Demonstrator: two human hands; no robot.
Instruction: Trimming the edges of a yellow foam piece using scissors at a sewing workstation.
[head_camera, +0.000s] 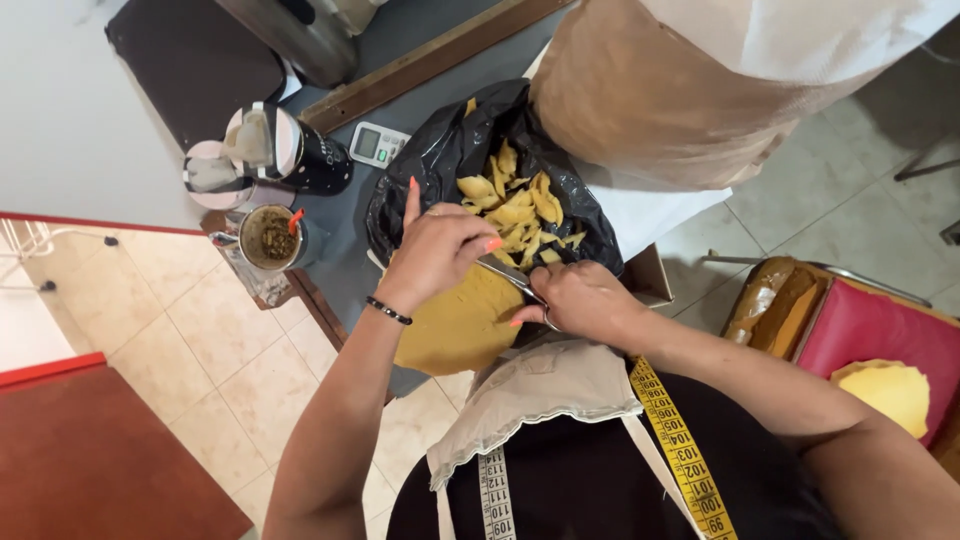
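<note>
My left hand (440, 250) grips the top edge of a round mustard-yellow foam piece (455, 325), its index finger raised. My right hand (575, 300) is closed around a pair of scissors (510, 277) whose blades meet the foam's edge beside my left hand. Just beyond both hands lies an open black plastic bag (420, 165) holding several yellow foam offcuts (515, 205). All of this rests on a grey tabletop (340, 235).
A small white digital scale (377, 144), a dark mug (300, 150), a cup with a spoon (270, 238) and a big brown bundle (660, 95) sit on the table. At the right, another yellow piece (890, 392) lies on a red cushion. A yellow tape measure (680, 440) hangs around my neck.
</note>
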